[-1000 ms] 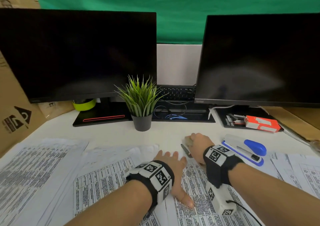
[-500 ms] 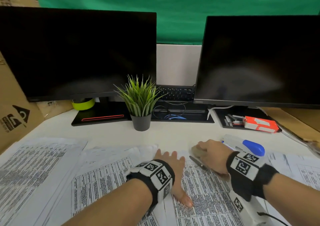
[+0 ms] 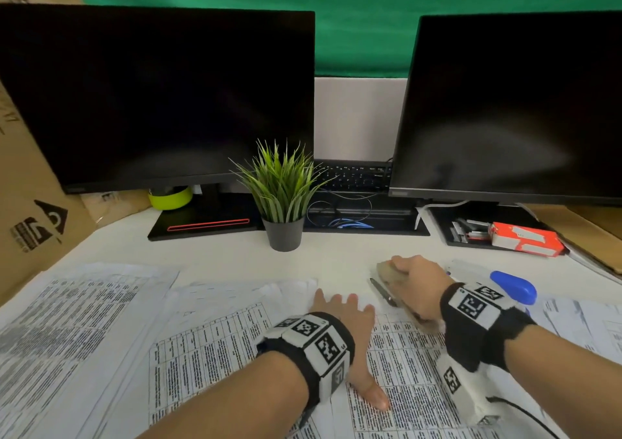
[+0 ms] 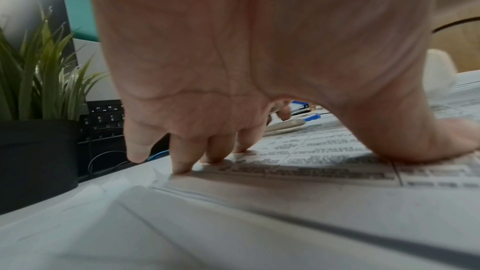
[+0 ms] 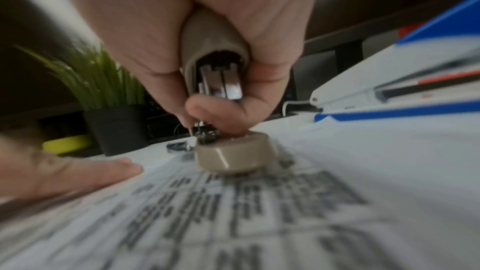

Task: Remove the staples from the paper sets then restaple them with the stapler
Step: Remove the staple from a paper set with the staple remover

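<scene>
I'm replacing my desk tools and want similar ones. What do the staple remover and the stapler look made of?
Staple remover: likely matte beige plastic grips, smooth and molded, over shiny bare-metal jaws that glint silver.
Stapler: apparently glossy blue and white plastic casing, with a highlight on the blue top; any metal parts can't be told.

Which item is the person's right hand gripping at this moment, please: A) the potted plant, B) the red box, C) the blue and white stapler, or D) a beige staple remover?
D: the right hand grips the beige staple remover over the printed paper set, while the blue and white stapler lies untouched beside it.
</scene>
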{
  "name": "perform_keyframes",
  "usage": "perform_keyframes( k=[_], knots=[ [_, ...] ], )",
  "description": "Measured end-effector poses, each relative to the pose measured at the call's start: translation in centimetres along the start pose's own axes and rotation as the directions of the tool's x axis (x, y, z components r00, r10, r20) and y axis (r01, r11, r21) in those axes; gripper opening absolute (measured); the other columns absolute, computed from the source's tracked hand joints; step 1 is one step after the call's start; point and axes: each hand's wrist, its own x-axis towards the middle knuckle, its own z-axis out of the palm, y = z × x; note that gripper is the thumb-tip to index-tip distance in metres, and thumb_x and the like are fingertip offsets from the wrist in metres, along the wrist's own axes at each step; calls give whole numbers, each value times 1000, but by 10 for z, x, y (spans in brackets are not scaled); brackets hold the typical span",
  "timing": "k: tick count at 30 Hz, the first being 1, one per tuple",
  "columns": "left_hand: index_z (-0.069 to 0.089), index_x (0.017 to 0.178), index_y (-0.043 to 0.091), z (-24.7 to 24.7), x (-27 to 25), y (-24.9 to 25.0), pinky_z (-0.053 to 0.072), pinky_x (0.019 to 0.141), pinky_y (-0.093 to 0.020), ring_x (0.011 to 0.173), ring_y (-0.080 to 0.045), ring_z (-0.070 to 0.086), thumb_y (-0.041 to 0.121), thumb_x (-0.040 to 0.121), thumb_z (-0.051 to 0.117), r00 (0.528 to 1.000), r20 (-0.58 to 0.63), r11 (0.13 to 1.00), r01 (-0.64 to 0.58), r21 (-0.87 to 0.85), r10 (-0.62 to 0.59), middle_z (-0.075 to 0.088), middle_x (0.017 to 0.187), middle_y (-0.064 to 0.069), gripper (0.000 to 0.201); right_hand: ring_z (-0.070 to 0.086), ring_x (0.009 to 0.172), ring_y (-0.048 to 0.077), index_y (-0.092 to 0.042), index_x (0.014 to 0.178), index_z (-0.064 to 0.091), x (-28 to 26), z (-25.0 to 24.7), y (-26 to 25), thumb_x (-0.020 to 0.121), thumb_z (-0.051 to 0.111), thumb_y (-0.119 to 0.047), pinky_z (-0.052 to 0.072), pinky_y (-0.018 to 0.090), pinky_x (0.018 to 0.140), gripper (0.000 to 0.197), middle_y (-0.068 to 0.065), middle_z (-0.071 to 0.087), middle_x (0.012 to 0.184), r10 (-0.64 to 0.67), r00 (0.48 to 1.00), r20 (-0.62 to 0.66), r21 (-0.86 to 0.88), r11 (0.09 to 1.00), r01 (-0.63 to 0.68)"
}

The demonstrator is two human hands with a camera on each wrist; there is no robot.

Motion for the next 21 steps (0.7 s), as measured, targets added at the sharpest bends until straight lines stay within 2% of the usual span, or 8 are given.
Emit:
perform_keyframes(
  k=[2, 4, 7, 9, 11, 15, 18, 21],
  knots=[
    [-7, 154, 23, -3, -2, 1, -2, 117, -60, 148, -35, 3, 73, 66, 70, 1000, -2, 1000, -8, 5, 8, -4, 162, -13, 127, 59, 96, 21, -27, 101, 53, -15, 1, 10, 96, 45, -18, 46, 25, 83, 13, 1, 60, 105, -37, 998, 41, -37, 999, 39],
    [-9, 154, 24, -5, -4, 4, -4, 117, -60, 149, -36, 1, 72, 67, 70, 1000, 5, 1000, -5, 17, 5, -6, 162, -13, 127, 58, 89, 21, -27, 93, 51, -26, 2, 17, 94, 45, -15, 45, 24, 75, 13, -2, 58, 96, -43, 998, 49, -71, 996, 46],
    [-9, 154, 25, -6, -5, 6, -5, 116, -61, 149, -36, 1, 73, 67, 70, 1000, 14, 1000, 9, 24, -9, -6, 162, -13, 127, 56, 97, 23, -20, 106, 49, -28, 9, 17, 94, 45, -15, 39, 24, 75, 14, -1, 54, 97, -11, 999, 41, -178, 984, 19],
    [-9, 154, 24, -7, -5, 7, -5, 116, -61, 149, -36, 2, 73, 66, 69, 1000, 16, 999, 12, 36, -12, -5, 162, -14, 127, 56, 107, 28, -14, 120, 50, -22, 15, 14, 93, 47, -16, 41, 29, 80, 27, 8, 57, 113, 31, 999, 12, -183, 983, -29],
    [-9, 154, 24, -8, -5, 8, -5, 116, -60, 148, -36, 1, 72, 67, 70, 1000, 25, 999, 3, 46, -5, -7, 162, -14, 127, 56, 111, 30, -12, 125, 49, -9, 19, 9, 92, 48, -16, 42, 31, 83, 33, 12, 56, 121, 81, 997, -18, -156, 984, -83],
    [-7, 154, 25, -6, -4, 9, 0, 116, -60, 148, -38, 6, 70, 66, 72, 1000, 30, 998, -6, 58, 4, -3, 162, -15, 127, 57, 107, 29, -10, 119, 52, 19, 15, -3, 91, 50, -15, 39, 28, 76, 29, 13, 58, 120, 104, 994, -22, -129, 986, -106],
    [-3, 154, 22, -4, -1, 11, 4, 115, -63, 146, -40, 12, 71, 64, 73, 1000, 6, 997, 9, 72, -10, 6, 160, -17, 128, 55, 90, 23, -13, 103, 52, 19, 8, -4, 95, 44, -18, 39, 25, 73, 13, 9, 60, 113, 41, 999, -15, -146, 988, -43],
    [-1, 154, 19, -6, -1, 13, 3, 115, -64, 144, -41, 17, 71, 64, 73, 1000, -6, 996, 27, 89, -27, 11, 158, -18, 127, 59, 97, 24, -13, 107, 51, -2, 2, 4, 97, 43, -19, 44, 25, 78, 14, 4, 58, 103, 6, 1000, -10, -88, 996, -7]
  ],
)
